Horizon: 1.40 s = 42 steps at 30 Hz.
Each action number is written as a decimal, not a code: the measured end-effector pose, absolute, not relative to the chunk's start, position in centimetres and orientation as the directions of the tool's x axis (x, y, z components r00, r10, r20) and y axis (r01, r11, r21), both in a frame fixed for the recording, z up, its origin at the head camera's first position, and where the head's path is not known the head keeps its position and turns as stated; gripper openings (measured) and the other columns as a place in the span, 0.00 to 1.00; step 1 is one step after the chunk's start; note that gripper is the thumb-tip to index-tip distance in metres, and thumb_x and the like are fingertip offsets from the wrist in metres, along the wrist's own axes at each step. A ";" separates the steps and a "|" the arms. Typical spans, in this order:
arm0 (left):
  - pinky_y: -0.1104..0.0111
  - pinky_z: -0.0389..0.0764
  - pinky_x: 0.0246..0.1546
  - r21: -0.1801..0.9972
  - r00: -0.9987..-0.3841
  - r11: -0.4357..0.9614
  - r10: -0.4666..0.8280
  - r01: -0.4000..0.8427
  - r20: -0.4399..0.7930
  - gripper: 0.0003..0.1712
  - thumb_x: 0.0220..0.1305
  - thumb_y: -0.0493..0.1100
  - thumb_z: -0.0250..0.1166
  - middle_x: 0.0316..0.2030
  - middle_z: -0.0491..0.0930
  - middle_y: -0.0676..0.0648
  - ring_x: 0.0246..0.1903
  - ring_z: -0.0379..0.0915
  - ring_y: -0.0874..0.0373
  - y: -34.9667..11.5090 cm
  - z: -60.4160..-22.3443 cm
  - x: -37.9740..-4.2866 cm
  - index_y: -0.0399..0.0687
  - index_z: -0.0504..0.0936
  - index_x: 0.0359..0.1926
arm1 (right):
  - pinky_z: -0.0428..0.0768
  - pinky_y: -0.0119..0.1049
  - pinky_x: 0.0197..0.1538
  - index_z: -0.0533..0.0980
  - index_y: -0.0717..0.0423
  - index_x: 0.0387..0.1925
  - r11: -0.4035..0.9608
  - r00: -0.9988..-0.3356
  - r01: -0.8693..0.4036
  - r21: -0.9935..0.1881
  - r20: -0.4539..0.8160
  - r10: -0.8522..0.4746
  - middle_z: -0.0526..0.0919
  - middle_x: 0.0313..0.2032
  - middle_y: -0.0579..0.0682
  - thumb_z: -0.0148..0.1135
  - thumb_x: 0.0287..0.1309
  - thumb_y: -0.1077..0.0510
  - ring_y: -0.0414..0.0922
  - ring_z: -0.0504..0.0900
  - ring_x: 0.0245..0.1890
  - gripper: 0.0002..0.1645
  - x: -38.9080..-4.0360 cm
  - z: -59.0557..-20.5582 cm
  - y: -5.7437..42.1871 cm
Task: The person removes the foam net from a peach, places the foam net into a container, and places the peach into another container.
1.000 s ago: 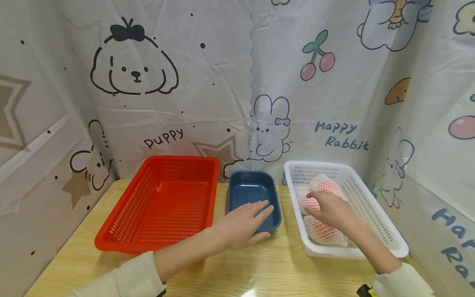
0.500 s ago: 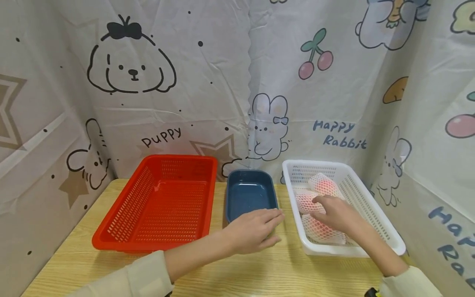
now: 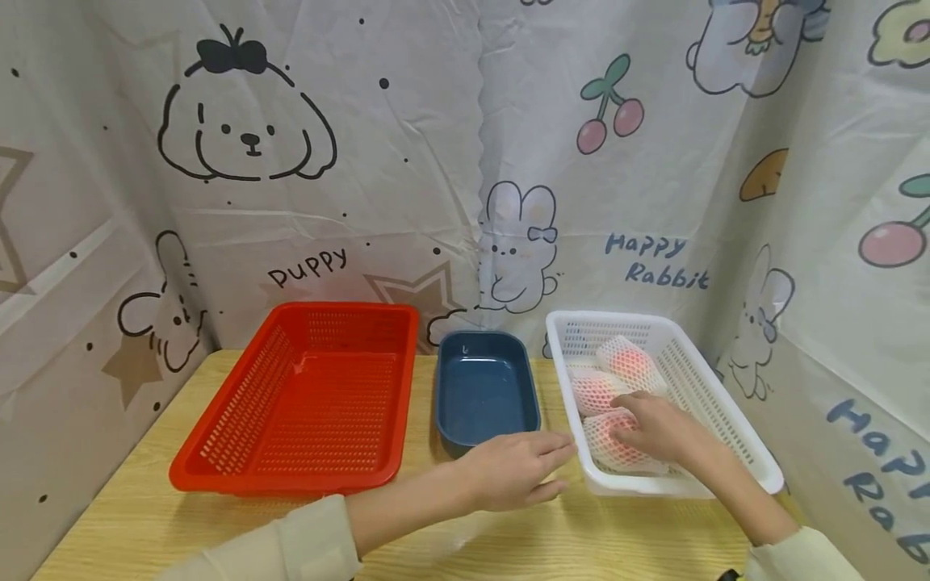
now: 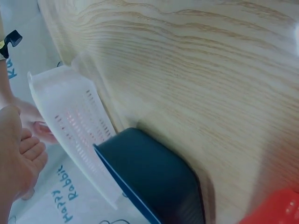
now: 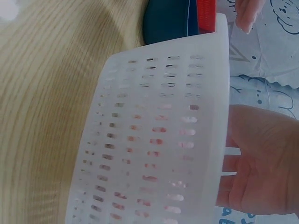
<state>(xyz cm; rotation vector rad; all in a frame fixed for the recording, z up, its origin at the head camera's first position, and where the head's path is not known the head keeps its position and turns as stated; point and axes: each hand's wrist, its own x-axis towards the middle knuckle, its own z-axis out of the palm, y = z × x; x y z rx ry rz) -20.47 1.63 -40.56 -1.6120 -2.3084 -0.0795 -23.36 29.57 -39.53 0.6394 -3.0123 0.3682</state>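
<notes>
The step in hand appears to be taking hold of a foam-netted fruit: the right hand (image 3: 657,428) reaches over the near side of the white basket (image 3: 693,379), thumb and index finger apart at the nearest netted fruit (image 3: 617,456). Whether its fingers have a grip cannot be told, since the basket wall hides most of them in the right wrist view. The next move would likely call for a gentle, secure hold before any lift. The left hand (image 3: 508,472) holds nothing, its fingers relaxed and fairly straight, tips just beside the basket's left rim. Two more fruits share the basket: the middle netted fruit (image 3: 594,394), left of the right hand, and the far netted fruit (image 3: 630,365), beyond it. Beyond the left hand, the blue rectangular dish (image 3: 487,395) shows its bare floor; farther left on the tabletop (image 3: 567,541), the red basket (image 3: 320,420) shows its slotted one.
</notes>
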 end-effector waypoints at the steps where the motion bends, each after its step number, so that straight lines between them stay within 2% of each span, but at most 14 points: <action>1: 0.72 0.68 0.63 -0.142 -0.304 0.354 0.909 0.924 0.285 0.28 0.75 0.54 0.56 0.64 0.74 0.45 0.63 0.71 0.56 1.8 -40.7 -20.4 0.40 0.74 0.66 | 0.78 0.60 0.53 0.79 0.65 0.53 0.884 -0.913 -0.408 -0.228 0.080 -0.400 0.81 0.50 0.66 0.73 0.56 0.54 0.64 0.80 0.51 0.26 -23.3 -39.7 29.7; 6: 0.71 0.65 0.65 -0.170 -0.277 0.325 0.927 0.930 0.253 0.28 0.76 0.54 0.55 0.66 0.73 0.46 0.65 0.68 0.57 2.8 -41.1 -20.4 0.42 0.74 0.67 | 0.78 0.60 0.54 0.77 0.64 0.55 0.870 -0.903 -0.425 -0.251 0.048 -0.427 0.79 0.53 0.67 0.74 0.55 0.54 0.65 0.78 0.53 0.30 -23.0 -40.3 30.0; 13: 0.75 0.61 0.66 -0.226 -0.210 0.266 0.947 0.937 0.244 0.28 0.76 0.54 0.54 0.65 0.73 0.47 0.65 0.67 0.59 4.0 -41.6 -20.5 0.42 0.74 0.67 | 0.77 0.60 0.56 0.76 0.63 0.58 0.869 -0.899 -0.428 -0.248 0.022 -0.437 0.78 0.55 0.67 0.73 0.56 0.51 0.65 0.77 0.55 0.32 -23.1 -40.7 30.3; 17: 0.73 0.58 0.68 -0.252 -0.177 0.238 0.954 0.938 0.241 0.28 0.76 0.55 0.54 0.65 0.73 0.46 0.66 0.66 0.58 4.6 -42.0 -20.6 0.42 0.74 0.67 | 0.76 0.61 0.56 0.75 0.62 0.60 0.873 -0.902 -0.418 -0.252 0.005 -0.431 0.78 0.56 0.66 0.73 0.57 0.50 0.65 0.76 0.56 0.33 -23.2 -40.8 30.4; 28: 0.71 0.55 0.70 -0.328 -0.170 0.212 0.974 0.921 0.152 0.29 0.78 0.53 0.50 0.69 0.68 0.46 0.70 0.60 0.58 5.8 -42.2 -20.8 0.42 0.70 0.70 | 0.75 0.60 0.58 0.74 0.65 0.60 0.873 -0.903 -0.412 -0.260 -0.010 -0.429 0.77 0.57 0.65 0.72 0.58 0.50 0.64 0.75 0.58 0.34 -23.2 -40.9 30.4; 35: 0.72 0.59 0.68 -0.306 -0.086 0.171 0.958 0.936 0.273 0.24 0.76 0.51 0.54 0.64 0.75 0.47 0.65 0.67 0.57 6.0 -42.9 -21.7 0.42 0.76 0.64 | 0.77 0.57 0.56 0.73 0.67 0.58 0.870 -0.900 -0.413 -0.270 -0.024 -0.435 0.80 0.53 0.64 0.73 0.57 0.52 0.63 0.78 0.55 0.33 -23.6 -41.0 30.0; 38: 0.76 0.60 0.66 -0.253 -0.077 0.168 0.939 0.953 0.334 0.21 0.76 0.49 0.57 0.61 0.78 0.48 0.63 0.70 0.59 6.1 -43.2 -22.0 0.44 0.80 0.61 | 0.79 0.56 0.54 0.74 0.66 0.56 0.865 -0.898 -0.418 -0.277 -0.018 -0.440 0.81 0.51 0.63 0.74 0.55 0.54 0.62 0.79 0.53 0.32 -23.7 -41.0 29.8; 42: 0.79 0.62 0.63 -0.194 -0.096 0.190 0.906 0.962 0.412 0.17 0.73 0.47 0.60 0.57 0.80 0.51 0.60 0.74 0.61 6.1 -43.6 -22.1 0.47 0.83 0.57 | 0.81 0.53 0.51 0.74 0.64 0.52 0.861 -0.896 -0.425 -0.279 -0.008 -0.445 0.82 0.48 0.61 0.76 0.52 0.56 0.59 0.81 0.49 0.29 -23.9 -41.1 29.7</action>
